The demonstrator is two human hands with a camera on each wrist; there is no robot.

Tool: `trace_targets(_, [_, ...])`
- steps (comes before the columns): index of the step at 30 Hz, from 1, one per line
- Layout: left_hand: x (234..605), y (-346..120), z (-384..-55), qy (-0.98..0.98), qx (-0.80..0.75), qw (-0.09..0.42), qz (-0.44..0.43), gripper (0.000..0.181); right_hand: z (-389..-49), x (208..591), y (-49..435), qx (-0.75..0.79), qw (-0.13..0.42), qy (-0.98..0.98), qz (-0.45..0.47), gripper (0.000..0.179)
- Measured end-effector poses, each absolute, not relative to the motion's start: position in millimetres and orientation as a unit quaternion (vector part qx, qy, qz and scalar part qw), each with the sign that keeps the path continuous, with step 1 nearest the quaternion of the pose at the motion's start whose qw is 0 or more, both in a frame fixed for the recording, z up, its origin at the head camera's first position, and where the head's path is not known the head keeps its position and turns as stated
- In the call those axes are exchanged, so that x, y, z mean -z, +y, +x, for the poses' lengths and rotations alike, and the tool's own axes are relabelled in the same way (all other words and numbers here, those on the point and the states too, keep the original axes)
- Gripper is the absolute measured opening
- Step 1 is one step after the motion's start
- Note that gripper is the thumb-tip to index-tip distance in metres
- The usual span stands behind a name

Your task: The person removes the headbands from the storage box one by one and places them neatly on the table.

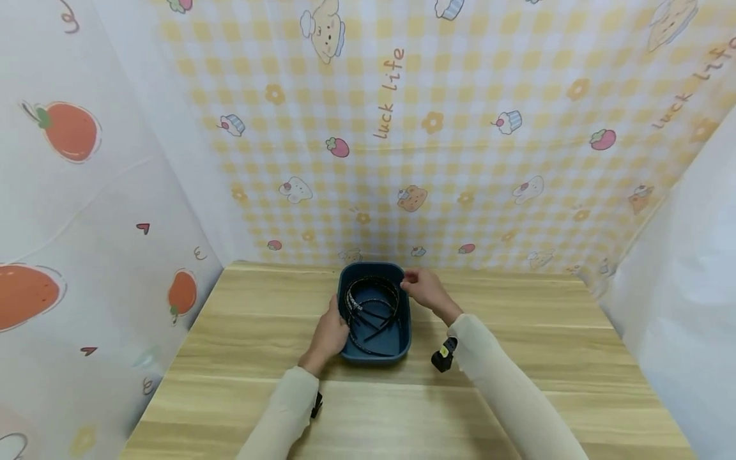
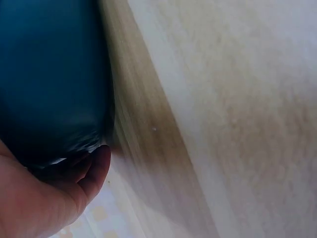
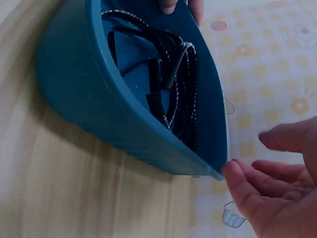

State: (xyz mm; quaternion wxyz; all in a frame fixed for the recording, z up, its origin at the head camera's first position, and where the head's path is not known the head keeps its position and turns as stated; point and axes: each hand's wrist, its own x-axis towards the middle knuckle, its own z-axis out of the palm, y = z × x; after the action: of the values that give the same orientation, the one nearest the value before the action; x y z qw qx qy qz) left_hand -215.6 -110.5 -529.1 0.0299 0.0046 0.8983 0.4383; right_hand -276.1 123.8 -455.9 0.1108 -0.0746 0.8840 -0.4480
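Note:
A deep blue plastic bin [image 1: 376, 360] stands on the table, holding several thin black hoops that look like headbands [image 1: 355, 303], edged with sparkly trim. My left hand [image 1: 330, 329] grips the bin's left rim; the right wrist view shows its thumb [image 3: 168, 6] inside the wall and a finger outside. In the left wrist view, fingers [image 2: 96, 171] lie against the bin's outer side. At the far right corner is my right hand [image 1: 427, 289]. One of its fingertips [image 3: 233, 171] touches or nearly touches the rim corner, while the thumb stands apart and nothing is held.
The wooden table [image 1: 517, 358] extends on both sides of the bin. Behind it hangs a yellow checked cloth [image 1: 460, 160] with cartoon prints. White cloth walls [image 1: 132, 191] flank the table. Small black devices [image 1: 443, 358] are strapped to both wrists.

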Motion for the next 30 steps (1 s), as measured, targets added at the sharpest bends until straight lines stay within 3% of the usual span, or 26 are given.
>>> trace_targets(17, [530,-110,-216,0.912,-0.409,0.032,0.005,0.074,-283,460,87,0.471,0.217,0.854,-0.029,0.066])
trace_targets(30, [531,-109,-218,0.918,-0.396,0.028,0.004,0.073,-286,472,74,0.505,0.189,0.842,0.002,0.064])
